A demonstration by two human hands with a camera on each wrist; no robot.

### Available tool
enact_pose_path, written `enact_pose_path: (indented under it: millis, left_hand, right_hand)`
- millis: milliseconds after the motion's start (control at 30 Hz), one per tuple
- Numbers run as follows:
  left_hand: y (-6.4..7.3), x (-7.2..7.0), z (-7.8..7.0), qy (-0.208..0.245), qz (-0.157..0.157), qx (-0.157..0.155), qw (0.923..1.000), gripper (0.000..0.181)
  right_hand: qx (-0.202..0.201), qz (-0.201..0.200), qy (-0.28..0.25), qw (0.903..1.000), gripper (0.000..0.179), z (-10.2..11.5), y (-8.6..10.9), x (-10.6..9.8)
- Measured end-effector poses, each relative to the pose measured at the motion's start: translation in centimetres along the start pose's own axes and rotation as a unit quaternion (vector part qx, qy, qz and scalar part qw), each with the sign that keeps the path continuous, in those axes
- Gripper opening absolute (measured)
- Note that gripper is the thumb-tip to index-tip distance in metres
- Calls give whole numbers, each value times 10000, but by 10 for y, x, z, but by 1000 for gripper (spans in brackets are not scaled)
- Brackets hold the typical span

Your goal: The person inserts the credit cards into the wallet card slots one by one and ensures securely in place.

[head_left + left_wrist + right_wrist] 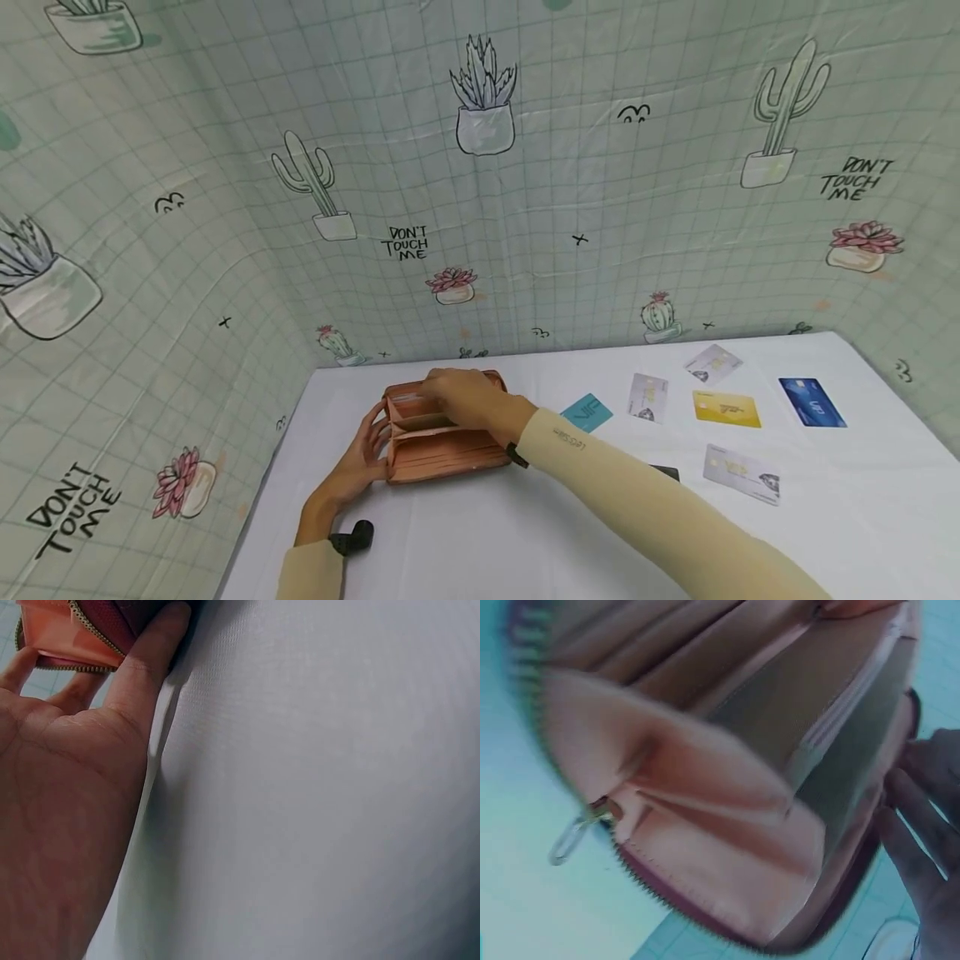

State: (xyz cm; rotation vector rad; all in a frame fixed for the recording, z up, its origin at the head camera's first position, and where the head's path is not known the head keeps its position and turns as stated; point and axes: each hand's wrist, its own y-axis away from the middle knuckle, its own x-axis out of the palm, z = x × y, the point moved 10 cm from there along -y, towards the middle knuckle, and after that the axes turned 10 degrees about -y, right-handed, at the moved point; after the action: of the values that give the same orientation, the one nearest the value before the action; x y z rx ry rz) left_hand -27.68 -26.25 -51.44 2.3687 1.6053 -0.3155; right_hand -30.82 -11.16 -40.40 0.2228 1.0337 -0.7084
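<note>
An unzipped wallet (450,457) with an orange-brown lining lies spread on the white table, its pleated compartments facing up. At its left end, my left hand (358,462) grips the edge; in the left wrist view the thumb presses the dark red outer cover (112,622) and other fingers are behind. My right hand (468,402) reaches over the wallet's far half. In the right wrist view, its fingers (911,829) are at the far panel's rim; whether they pinch anything is hidden. A pale strip (408,398) shows beside them. The zipper pull (568,840) hangs at the right end.
Right of the wallet lie a teal card (587,412), a yellow card (726,408), a blue card (812,402) and several silver cards (742,473). My right forearm partly covers a black flat thing (665,472). A cactus-print cloth (525,208) hangs behind the table.
</note>
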Motion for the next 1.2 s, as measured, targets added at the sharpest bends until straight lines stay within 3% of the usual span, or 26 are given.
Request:
enact_pose_path:
  millis: [233,467,733,1200]
  left_hand:
    - [1,1,0,-21,71,78,9999,116]
    - [2,0,0,-175,43,49,9998,116]
    - [2,2,-4,29,95,187,9998,116]
    - [3,3,-4,115,129,196,9997,117]
  right_hand:
    - [-6,-995,-692,9926,36,-14,45,-40]
    - [258,-1809,-1387,9733,32,-45,91,-76]
    - [622,-2203,-1858,9556,32,-74,138,-102]
    - [1386,-2629,-1707,9394,32,-109,223,-116]
